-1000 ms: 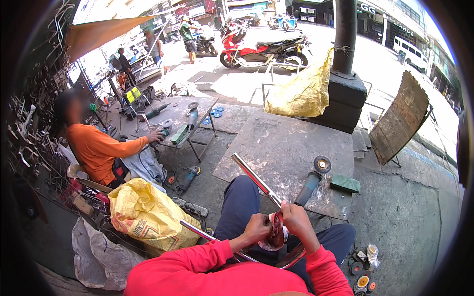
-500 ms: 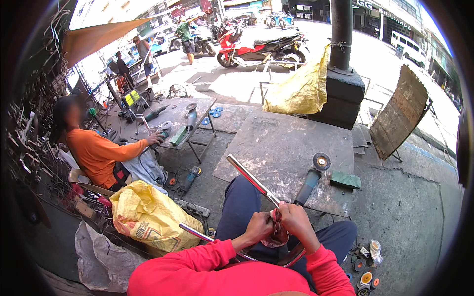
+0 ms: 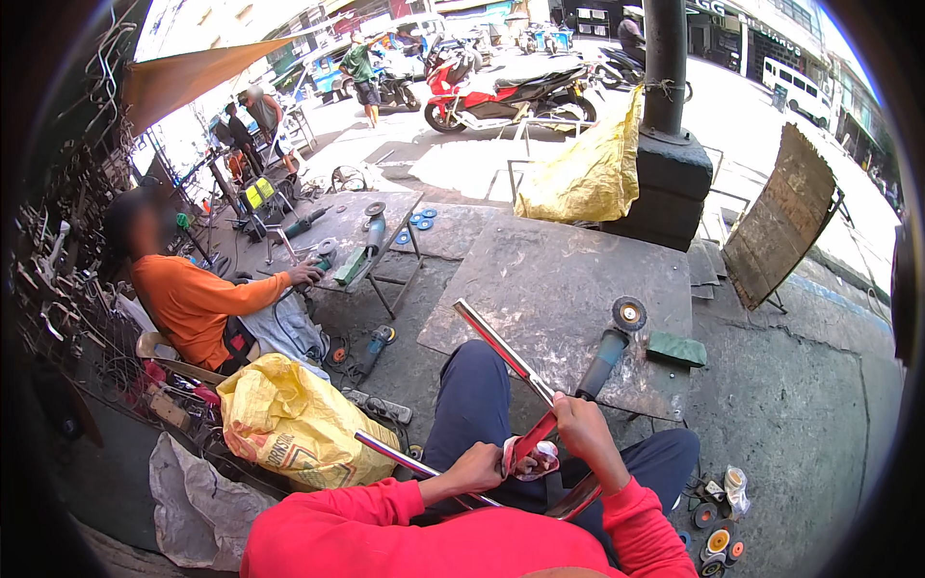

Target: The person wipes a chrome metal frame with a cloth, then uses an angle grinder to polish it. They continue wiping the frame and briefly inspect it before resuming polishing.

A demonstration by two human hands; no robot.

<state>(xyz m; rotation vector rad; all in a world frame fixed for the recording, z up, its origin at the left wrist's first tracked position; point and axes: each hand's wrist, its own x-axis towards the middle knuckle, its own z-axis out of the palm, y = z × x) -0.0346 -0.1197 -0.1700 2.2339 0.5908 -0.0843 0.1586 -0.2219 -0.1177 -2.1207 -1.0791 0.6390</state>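
I sit with a long shiny metal bar [image 3: 501, 347] across my lap, its far end pointing up and left. My right hand [image 3: 586, 435] grips the bar near its lower part. My left hand [image 3: 479, 469] is closed on a red and white rag [image 3: 528, 455] pressed against the bar. A second chromed bar [image 3: 405, 460] runs under my left forearm. My red sleeves fill the bottom of the view.
An angle grinder [image 3: 607, 349] and a green block [image 3: 676, 349] lie on the grey slab ahead. A person in orange [image 3: 198, 303] works at a low table on the left. A yellow sack [image 3: 289, 424] sits beside my left knee. Grinding discs [image 3: 715, 539] lie at right.
My hands have shifted slightly along the bar with the rag; the view has tilted a little. The person in orange keeps reaching to the low table.
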